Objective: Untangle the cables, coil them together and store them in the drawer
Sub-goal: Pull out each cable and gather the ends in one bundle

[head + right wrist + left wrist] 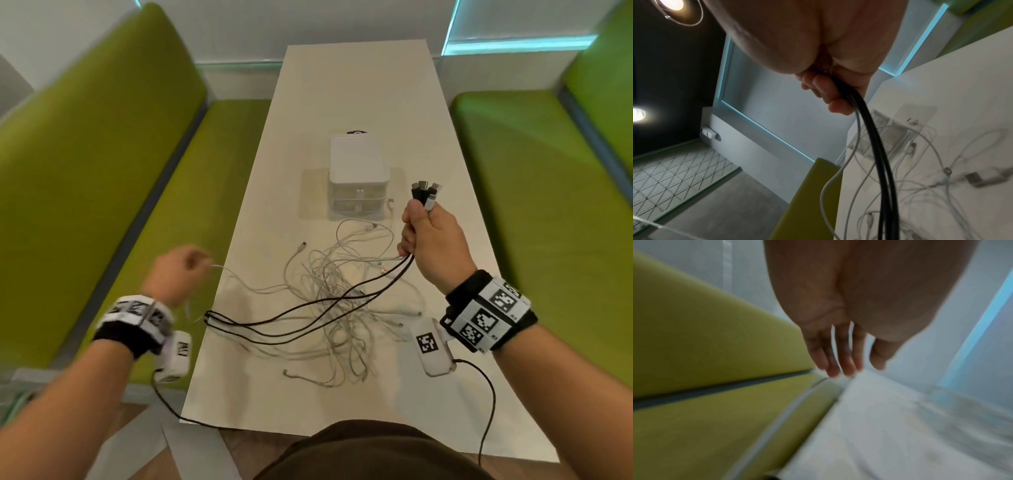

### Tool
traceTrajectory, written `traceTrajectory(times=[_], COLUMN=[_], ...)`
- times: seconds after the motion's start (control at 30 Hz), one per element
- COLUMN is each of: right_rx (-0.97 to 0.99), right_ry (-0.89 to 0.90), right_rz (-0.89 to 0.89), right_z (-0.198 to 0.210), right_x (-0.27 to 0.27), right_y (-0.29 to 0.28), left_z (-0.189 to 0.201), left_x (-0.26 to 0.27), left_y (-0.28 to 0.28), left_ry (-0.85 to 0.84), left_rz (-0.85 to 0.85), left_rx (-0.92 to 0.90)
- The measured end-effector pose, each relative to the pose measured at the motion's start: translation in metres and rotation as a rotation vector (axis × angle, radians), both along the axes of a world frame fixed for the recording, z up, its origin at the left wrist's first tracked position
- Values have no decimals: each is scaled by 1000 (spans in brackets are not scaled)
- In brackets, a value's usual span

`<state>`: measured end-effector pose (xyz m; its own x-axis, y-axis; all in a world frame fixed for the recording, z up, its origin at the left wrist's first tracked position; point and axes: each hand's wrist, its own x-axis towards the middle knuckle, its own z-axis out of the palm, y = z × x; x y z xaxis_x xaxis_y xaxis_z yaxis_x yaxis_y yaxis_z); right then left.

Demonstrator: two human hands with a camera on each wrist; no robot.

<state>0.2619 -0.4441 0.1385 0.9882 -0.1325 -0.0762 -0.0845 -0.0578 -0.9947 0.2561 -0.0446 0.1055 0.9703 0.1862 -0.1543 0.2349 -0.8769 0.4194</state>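
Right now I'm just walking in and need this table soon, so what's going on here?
A person is sorting a tangle of cables. Their right hand grips a bunch of black cables and at least one white one, plug ends sticking up above the fist. The left hand is out past the table's left edge by a white cable end; it is blurred, so its grip is unclear. Most white cables lie knotted on the table before the small drawer unit, whose drawers look closed.

One white plastic drawer unit (358,171) with two clear drawers stands on the single white worktop (356,85). Three black cables (291,310) cross it; the tangled white cables (342,301) are too knotted to count. Two green upholstered benches (102,144).
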Motion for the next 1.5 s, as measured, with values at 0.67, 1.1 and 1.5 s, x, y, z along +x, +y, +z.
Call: traceTrajectory(times=[0.67, 1.1, 1.5], right_rx=[324, 81, 92], right_ry=[-32, 190, 114], right_rz=[-118, 73, 51], right_z=[19, -34, -30], right_x=[0, 0, -1], right_y=[9, -2, -16], left_z=[-47, -36, -46], left_x=[-24, -16, -2], left_y=[-156, -106, -18], left_ry=[133, 123, 378], left_rz=[-556, -813, -568], left_rx=[97, 385, 563])
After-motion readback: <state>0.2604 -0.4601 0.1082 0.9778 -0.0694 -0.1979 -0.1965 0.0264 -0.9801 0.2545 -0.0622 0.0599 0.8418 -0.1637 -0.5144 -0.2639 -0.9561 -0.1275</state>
